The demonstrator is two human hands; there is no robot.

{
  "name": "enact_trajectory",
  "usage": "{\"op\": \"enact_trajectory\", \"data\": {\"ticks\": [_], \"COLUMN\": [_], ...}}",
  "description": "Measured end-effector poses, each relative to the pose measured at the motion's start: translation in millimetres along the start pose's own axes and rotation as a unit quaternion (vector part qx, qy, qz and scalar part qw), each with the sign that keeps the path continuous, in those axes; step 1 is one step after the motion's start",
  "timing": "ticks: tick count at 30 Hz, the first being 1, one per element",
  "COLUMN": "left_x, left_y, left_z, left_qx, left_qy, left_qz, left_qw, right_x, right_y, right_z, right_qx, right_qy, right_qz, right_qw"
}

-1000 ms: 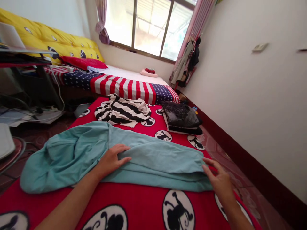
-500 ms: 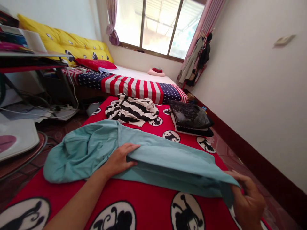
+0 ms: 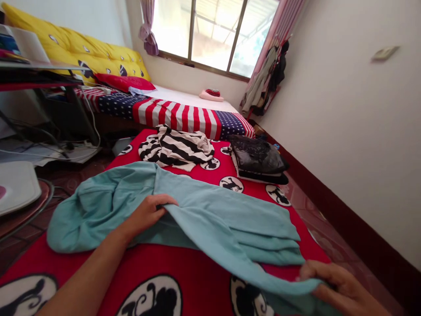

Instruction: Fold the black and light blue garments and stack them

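Note:
A pale teal cloth garment (image 3: 230,228) lies spread across the red monkey-print blanket (image 3: 197,267), with a bunched, hood-like part at the left. My left hand (image 3: 146,215) grips a fold near the garment's middle. My right hand (image 3: 342,285) is at the bottom right, pinching the garment's edge and holding a long fold of it up off the blanket. Beyond the garment, a black-and-white striped garment (image 3: 176,147) lies crumpled on the blanket. Next to it sits a stack of folded black items (image 3: 258,160), topped by a glossy bag.
A bed with a flag-patterned sheet (image 3: 177,115) runs along the far side under the window (image 3: 210,33). A desk with cables below it (image 3: 42,74) stands at the left. A white wall (image 3: 345,131) and tiled floor bound the right side.
My right hand has moved toward me and lower right, drawing the garment's edge out into a long lifted fold. My left hand has shifted slightly left, and the view has tilted slightly.

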State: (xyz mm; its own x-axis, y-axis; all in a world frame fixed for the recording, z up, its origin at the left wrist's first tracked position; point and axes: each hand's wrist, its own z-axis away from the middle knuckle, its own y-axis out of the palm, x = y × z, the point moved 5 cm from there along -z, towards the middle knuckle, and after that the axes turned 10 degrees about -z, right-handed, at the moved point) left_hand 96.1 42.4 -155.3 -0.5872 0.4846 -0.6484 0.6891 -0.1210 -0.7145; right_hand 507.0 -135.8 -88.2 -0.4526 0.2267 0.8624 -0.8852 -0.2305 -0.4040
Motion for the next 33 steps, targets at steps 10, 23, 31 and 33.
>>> {"op": "enact_trajectory", "data": {"ticks": [10,23,31,33], "left_x": [9.8,24.3,-9.4,-34.7], "left_y": [0.2,11.1,10.5,25.5], "left_z": [-53.3,-55.1,-51.8,-48.2], "left_qx": [0.077,-0.103,-0.197,-0.199], "left_qy": [-0.030,-0.072,-0.025,0.017], "left_qz": [-0.100,-0.105,-0.202,-0.167], "left_qw": [0.992,0.987,0.959,0.966], "right_x": [-7.2,-37.6,1.0,19.4], "right_y": [-80.3,-114.6,-49.7,-7.6], "right_z": [-87.1,-134.0,-142.5,-145.8], "right_qx": [-0.126,-0.325,-0.370,-0.306], "right_qy": [0.004,-0.011,-0.169,-0.253], "right_qz": [-0.061,0.123,0.413,0.383], "right_qw": [0.990,0.938,0.815,0.834]}}
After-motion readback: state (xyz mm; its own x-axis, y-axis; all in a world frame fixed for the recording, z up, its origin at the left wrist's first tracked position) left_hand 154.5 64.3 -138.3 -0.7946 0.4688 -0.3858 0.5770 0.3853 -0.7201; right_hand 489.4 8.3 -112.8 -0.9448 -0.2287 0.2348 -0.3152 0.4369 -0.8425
